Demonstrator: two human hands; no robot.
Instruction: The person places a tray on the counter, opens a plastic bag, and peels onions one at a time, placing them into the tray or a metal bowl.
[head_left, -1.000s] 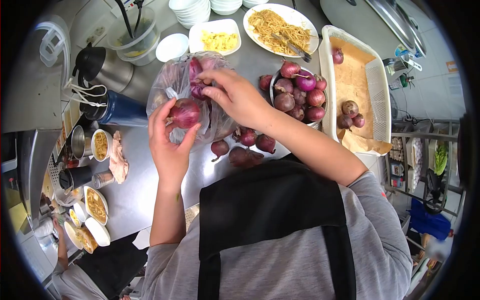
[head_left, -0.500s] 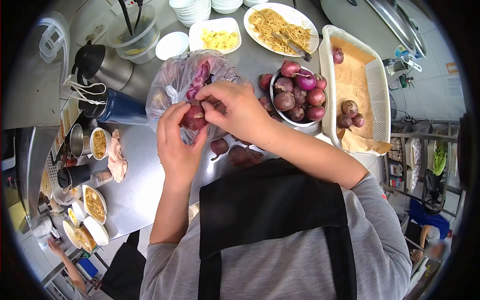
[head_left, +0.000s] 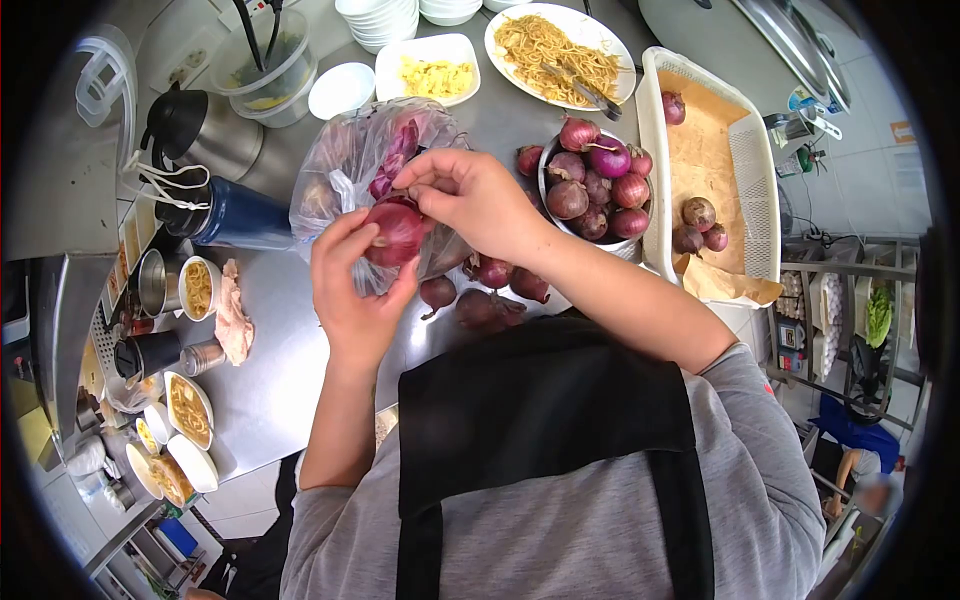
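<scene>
A red onion (head_left: 396, 234) is gripped in the fingers of my left hand (head_left: 345, 275), its smooth side facing up. My right hand (head_left: 480, 200) pinches at the onion's upper end, where a dark bit of papery skin shows; the fingertips partly cover it. Beneath both hands lies a clear plastic bag (head_left: 325, 170) with purple onion skins (head_left: 398, 160) in it. Several loose onions (head_left: 490, 310) rest on the steel counter near my apron. To the right of my right hand stands a metal bowl (head_left: 546, 195) heaped with red onions (head_left: 598, 188).
A white basket (head_left: 655, 190) lined with brown paper holds a few onions at the right. Behind are a plate of noodles (head_left: 560, 55), a dish of yellow pieces (head_left: 437, 76) and stacked bowls (head_left: 378, 22). A blue bottle (head_left: 240, 215) and steel jug (head_left: 222, 135) stand left.
The onion has turned in my left hand and shows a larger, shinier side. My right fingers have shifted slightly at its top. The other person's arm at lower left has moved mostly out of sight.
</scene>
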